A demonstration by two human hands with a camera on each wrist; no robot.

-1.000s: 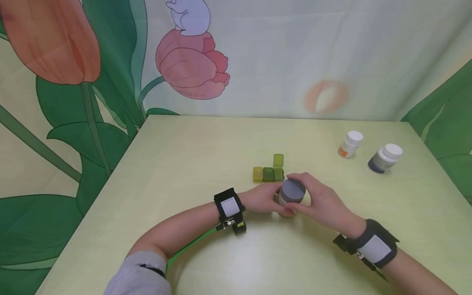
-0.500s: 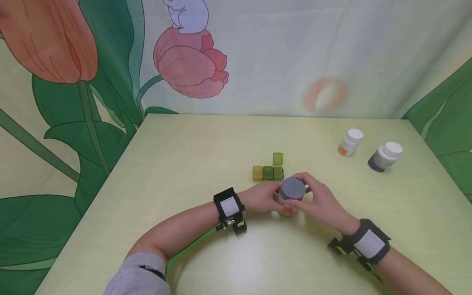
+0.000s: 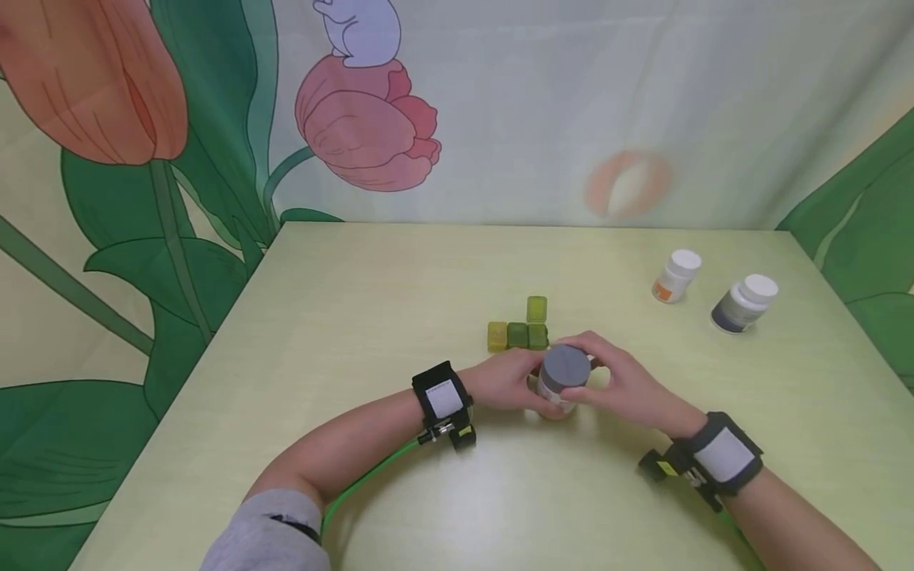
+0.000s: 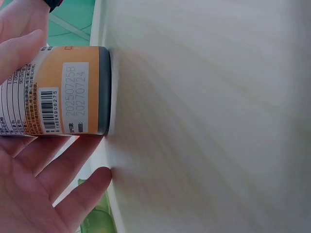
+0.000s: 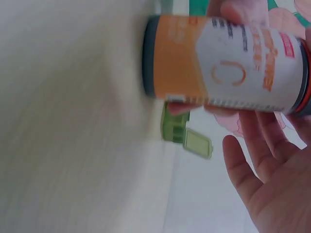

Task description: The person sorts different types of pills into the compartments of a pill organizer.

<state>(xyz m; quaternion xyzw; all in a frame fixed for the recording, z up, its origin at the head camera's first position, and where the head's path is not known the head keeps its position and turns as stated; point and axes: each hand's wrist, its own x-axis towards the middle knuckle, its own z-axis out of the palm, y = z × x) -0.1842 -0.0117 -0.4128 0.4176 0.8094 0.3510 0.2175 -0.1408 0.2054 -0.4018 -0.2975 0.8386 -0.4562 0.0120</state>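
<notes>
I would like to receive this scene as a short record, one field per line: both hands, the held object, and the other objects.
Left hand: holds the bottle by its body
Right hand: grips the gray cap
Cap position: on the bottle; tightness cannot be told
Label: orange and white, large letter C
Pill box: green and yellow, beyond the bottle, one lid open
Other containers: orange-marked bottle and dark-based bottle, both white-capped, upright on the table
</notes>
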